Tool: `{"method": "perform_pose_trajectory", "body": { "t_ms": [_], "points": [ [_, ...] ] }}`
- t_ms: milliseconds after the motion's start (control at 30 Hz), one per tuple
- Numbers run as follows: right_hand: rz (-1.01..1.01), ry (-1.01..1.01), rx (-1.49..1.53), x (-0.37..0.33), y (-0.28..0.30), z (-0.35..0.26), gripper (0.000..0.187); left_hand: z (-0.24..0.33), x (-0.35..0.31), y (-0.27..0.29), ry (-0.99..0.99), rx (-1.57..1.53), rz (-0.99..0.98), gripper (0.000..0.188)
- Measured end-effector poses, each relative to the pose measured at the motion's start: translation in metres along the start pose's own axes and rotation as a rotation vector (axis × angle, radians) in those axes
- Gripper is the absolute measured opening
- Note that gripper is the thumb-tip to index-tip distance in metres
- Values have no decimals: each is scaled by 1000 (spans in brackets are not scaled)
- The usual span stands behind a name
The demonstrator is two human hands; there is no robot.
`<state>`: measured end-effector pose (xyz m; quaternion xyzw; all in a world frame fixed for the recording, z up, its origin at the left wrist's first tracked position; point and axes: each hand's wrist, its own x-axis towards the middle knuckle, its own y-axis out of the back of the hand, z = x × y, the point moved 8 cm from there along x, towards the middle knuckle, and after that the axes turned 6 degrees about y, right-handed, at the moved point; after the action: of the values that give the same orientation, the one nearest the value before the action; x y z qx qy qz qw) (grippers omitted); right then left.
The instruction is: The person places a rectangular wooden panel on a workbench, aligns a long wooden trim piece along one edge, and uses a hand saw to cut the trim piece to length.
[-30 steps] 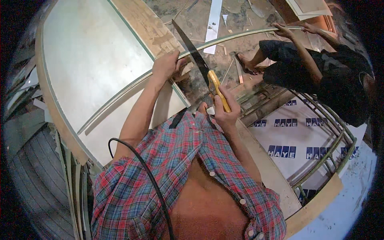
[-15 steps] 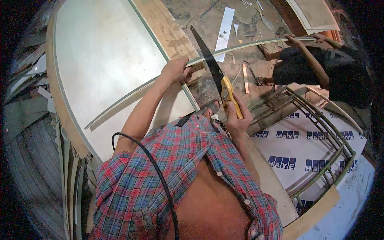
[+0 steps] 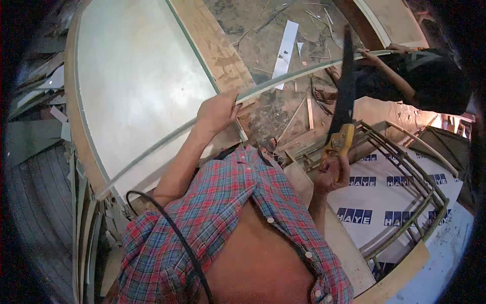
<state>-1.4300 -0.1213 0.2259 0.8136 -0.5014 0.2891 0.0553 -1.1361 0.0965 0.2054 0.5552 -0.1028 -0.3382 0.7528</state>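
- Left: the curved strip (image 3: 283,77) crosses the white panel (image 3: 142,61); twisting it could scratch the face.
- Further right: I see the left hand (image 3: 216,112) closed around the strip; a slack grip could let it spring.
- Right: the right hand (image 3: 334,175) is wrapped around the handsaw (image 3: 343,96), blade raised; a wide swing could reach the co-worker's hands (image 3: 372,57).
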Motion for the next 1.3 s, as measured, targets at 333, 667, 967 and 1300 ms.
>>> {"method": "perform_pose_trajectory", "body": {
  "t_ms": [333, 667, 967, 1300],
  "points": [
    [-283, 121, -397, -3, -66, 8, 19, 20, -32, -24, 60, -32, 80, 47],
    [-723, 349, -552, -9, -101, 65, 54, 16, -37, -62, 169, -231, -62, 44],
    [-1031, 574, -853, 7, -125, 114, 50, 27, -46, -113, 98, -407, -185, 51],
    [-1198, 475, -881, -3, -98, 119, 33, -86, -21, -109, 638, -272, 53, 72]
  ]
}}
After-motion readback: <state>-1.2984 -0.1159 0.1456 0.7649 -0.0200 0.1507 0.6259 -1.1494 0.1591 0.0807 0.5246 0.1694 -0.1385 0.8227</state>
